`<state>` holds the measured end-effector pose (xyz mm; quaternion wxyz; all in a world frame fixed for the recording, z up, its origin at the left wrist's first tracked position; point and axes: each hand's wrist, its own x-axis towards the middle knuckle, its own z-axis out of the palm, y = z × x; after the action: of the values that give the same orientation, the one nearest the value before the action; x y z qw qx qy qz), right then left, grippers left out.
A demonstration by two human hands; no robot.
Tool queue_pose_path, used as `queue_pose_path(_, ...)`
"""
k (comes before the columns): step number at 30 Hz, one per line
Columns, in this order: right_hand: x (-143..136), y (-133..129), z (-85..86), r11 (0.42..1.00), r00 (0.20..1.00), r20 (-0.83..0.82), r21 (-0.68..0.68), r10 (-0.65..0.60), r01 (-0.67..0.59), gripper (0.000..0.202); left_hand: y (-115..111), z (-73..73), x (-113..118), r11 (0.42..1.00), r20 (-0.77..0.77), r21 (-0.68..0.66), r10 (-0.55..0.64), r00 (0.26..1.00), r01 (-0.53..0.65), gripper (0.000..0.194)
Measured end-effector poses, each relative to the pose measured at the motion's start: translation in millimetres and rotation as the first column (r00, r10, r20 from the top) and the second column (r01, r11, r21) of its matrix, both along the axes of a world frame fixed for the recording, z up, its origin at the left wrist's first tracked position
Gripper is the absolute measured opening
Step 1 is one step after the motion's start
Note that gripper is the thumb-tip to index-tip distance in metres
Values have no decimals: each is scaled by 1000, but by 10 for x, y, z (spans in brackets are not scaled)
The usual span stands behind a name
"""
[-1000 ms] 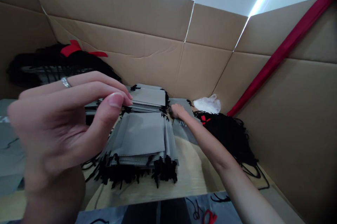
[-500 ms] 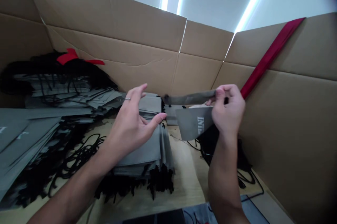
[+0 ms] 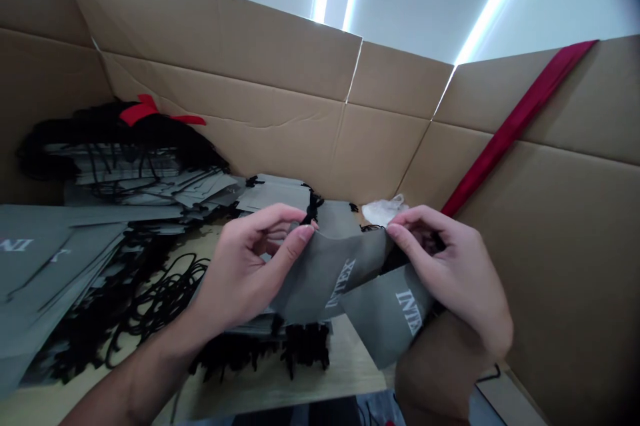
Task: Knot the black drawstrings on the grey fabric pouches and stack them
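Observation:
A grey drawstring pouch with white INTEX lettering is stretched between my two hands. My left hand pinches its upper left corner, where a black cord end sticks up. The thumb and forefinger of my right hand grip the upper right corner. A second grey pouch with the same lettering hangs below my right hand, partly overlapping the first; my right fingers hide how it is held. Under the stretched pouch lies a stack of grey pouches, whose black cord ends show at the front.
Piled grey pouches and loose black cords lie on the left. A red strip rests on the back left pile. Behind my hands is a white plastic bag. Cardboard walls enclose the table, and a dark red band crosses the right one.
My left hand, apart from the pouch before, now pinches its corner. My right hand has come lower and nearer, and the pouch is spread between both hands.

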<state>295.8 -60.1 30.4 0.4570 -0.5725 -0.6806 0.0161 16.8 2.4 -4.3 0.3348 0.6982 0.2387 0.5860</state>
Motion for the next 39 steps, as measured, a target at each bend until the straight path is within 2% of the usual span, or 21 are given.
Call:
queue_pose_path(2,-31,0,12,988,990,-39,-70,136,-139,15,-9,20,-20,999,-43,-33,-10,999,8,11)
queue_pose_path(4,-106,34,13,966,967,-85,-81,240,-246,12,-23,43,-35,997,-91,-77,-21,996,14,12)
queue_pose_path(7,-285,120,-16,937,930,-128,-15,345,-350,9,-42,78,-48,991,-161,-129,-42,986,21,15)
queue_pose_path(11,-531,232,-77,896,883,-154,90,444,-435,20,-50,123,-31,984,-223,-161,-110,969,75,22)
queue_pose_path(16,-634,312,-92,896,886,-154,163,437,-414,10,-17,130,20,993,-284,-83,-108,953,88,17)
queue_pose_path(21,-580,339,-52,885,864,-193,112,466,-452,4,19,113,43,990,-381,10,-124,916,138,15)
queue_pose_path(25,-561,350,-15,879,838,-280,54,469,-474,13,4,103,56,979,-395,27,-175,902,201,22)
queue_pose_path(29,-562,328,-12,920,857,-338,107,389,-376,5,-9,94,63,989,-388,42,-111,915,138,22)
queue_pose_path(32,-560,284,-32,928,894,-260,185,364,-324,8,11,97,62,992,-392,50,-91,915,120,23)
queue_pose_path(36,-590,267,-70,907,919,-78,210,386,-364,17,47,92,40,990,-390,42,-106,915,132,23)
queue_pose_path(39,-637,311,-103,885,915,-3,255,403,-390,21,56,92,16,990,-371,50,-101,923,128,29)
